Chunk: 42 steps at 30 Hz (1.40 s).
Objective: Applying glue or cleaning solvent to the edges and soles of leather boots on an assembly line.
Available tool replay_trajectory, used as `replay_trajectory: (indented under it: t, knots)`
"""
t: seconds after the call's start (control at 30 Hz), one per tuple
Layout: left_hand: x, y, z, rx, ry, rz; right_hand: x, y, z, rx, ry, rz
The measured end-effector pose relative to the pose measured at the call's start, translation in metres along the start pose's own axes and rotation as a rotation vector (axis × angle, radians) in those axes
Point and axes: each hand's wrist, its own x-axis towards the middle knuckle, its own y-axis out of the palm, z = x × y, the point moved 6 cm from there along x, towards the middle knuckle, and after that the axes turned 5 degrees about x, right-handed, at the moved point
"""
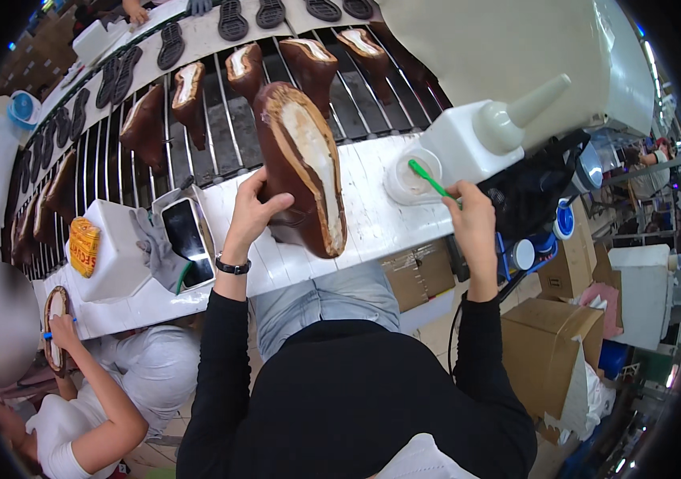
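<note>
My left hand (254, 209) grips a brown leather boot (276, 164), turned so its underside faces up. A pale filler strip runs along the middle of that underside, with a tan, rough border around it. In my right hand (472, 219), the fingers pinch the handle of a green toothbrush-like brush (434, 181). Its far end is over or inside a clear round cup (395, 190) on the white bench. Whether the bristles touch the contents I cannot tell. A large white bottle (468, 136) with a long tapered spout stands beside the cup.
Beyond the white bench (372, 231), a rack of metal bars (213, 120) carries several upturned brown boots and a row of black soles (232, 20). At left are a phone (185, 235), grey gloves (157, 247) and a white box. A co-worker sits lower left. Cardboard boxes (548, 335) stand right.
</note>
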Motion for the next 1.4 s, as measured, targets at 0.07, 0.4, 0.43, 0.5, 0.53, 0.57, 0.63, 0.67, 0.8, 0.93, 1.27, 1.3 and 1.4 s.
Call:
replay_trajectory:
  t: [0.07, 0.4, 0.43, 0.5, 0.53, 0.57, 0.63, 0.67, 0.8, 0.93, 1.27, 1.3, 1.4]
  knots:
    - [-0.012, 0.01, 0.012, -0.173, -0.024, -0.044, -0.009, 0.014, -0.006, -0.105, -0.035, 0.004]
    - [-0.108, 0.08, 0.067, -0.885, -0.464, -0.131, -0.007, 0.03, -0.03, 0.045, 0.036, 0.107]
    - [-0.111, 0.081, 0.069, -0.892, -0.466, -0.14, -0.008, 0.035, -0.046, 0.307, 0.186, 0.141]
    - [-0.11, 0.082, 0.06, -0.788, -0.483, -0.186, -0.017, 0.05, -0.072, 0.412, 0.28, 0.136]
    - [-0.109, 0.081, 0.061, -0.795, -0.48, -0.182, -0.022, 0.056, -0.079, 0.598, 0.329, 0.103]
    - [-0.11, 0.081, 0.062, -0.8, -0.482, -0.193, -0.026, 0.06, -0.082, 0.785, 0.378, 0.07]
    - [-0.113, 0.08, 0.066, -0.795, -0.511, -0.245, -0.027, 0.066, -0.081, 0.838, 0.399, 0.103]
    - [-0.114, 0.081, 0.065, -0.807, -0.515, -0.224, -0.028, 0.071, -0.08, 0.894, 0.422, 0.123]
    - [-0.11, 0.084, 0.067, -0.78, -0.478, -0.246, -0.01, 0.077, -0.065, 1.204, 0.436, 0.182]
    - [-0.111, 0.084, 0.068, -0.66, -0.487, -0.246, 0.008, 0.064, -0.008, 1.155, 0.243, 0.351]
    - [-0.108, 0.08, 0.051, -0.576, -0.428, -0.272, -0.011, 0.078, 0.078, 0.474, -0.186, 0.773]
    - [-0.108, 0.08, 0.054, -0.583, -0.428, -0.282, -0.011, 0.083, 0.08, 0.469, -0.19, 0.784]
    - [-0.109, 0.08, 0.061, -0.54, -0.441, -0.296, -0.003, 0.092, 0.087, 0.468, -0.236, 0.715]
